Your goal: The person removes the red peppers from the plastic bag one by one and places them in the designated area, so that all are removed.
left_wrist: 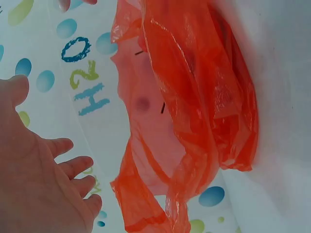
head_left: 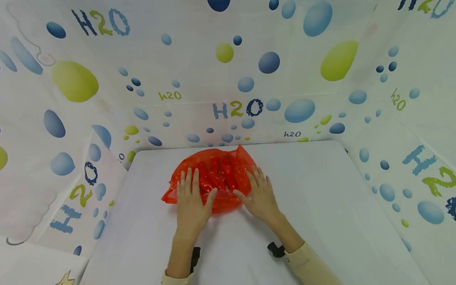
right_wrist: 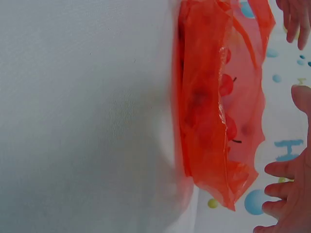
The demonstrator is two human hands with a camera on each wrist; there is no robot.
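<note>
Pale cream sleeves ending on forearms: left sleeve (head_left: 177, 279) showing just cuff end, right sleeve (head_left: 313, 266) showing longer stretch, few small dark marks by cuff edge (too small to read). Left hand (head_left: 193, 202) and right hand (head_left: 262, 201) bare. Black wrist-worn cameras: left camera (head_left: 195, 256) partly hidden behind forearm, right camera (head_left: 276, 250) stubby, elbow-shaped.

Extends left arm (head_left: 181, 257) nearly straight ahead; slants right arm (head_left: 290, 235) inward. Presents left hand (head_left: 191, 209) back-up, with fingers (head_left: 195, 183) straight and thumb (head_left: 211, 198) spread inward. Angles right hand (head_left: 261, 198) leftward, back-up, with fingers extended and thumb toward left hand.
</note>
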